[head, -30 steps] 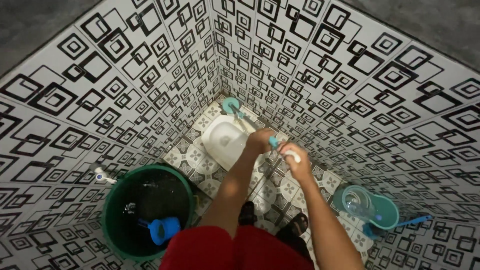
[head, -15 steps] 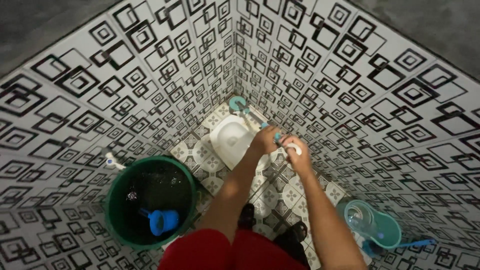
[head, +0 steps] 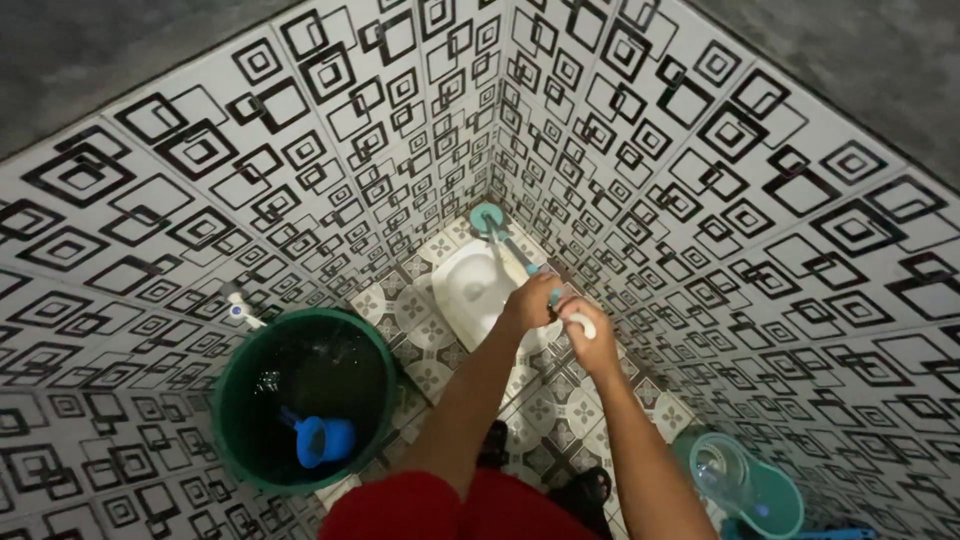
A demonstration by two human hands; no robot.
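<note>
Both my hands grip one long teal-handled brush [head: 518, 253]. My left hand [head: 528, 302] holds the shaft lower down, and my right hand [head: 584, 332] is closed around its white end grip. The round teal brush head [head: 487, 219] rests at the far rim of a white squat toilet pan [head: 472, 285], close to the corner of the tiled walls. My arms reach forward over the patterned floor tiles.
A green bucket [head: 237, 385] of water with a blue scoop [head: 320, 440] floating in it stands at the left, under a white wall tap [head: 240, 308]. A teal mop bucket [head: 760, 490] sits at the lower right. Patterned walls close in on both sides.
The view has shifted right and tilted, so the toilet and the buckets sit differently in frame. My hands have stayed on the brush, with its head still at the pan's far rim.
</note>
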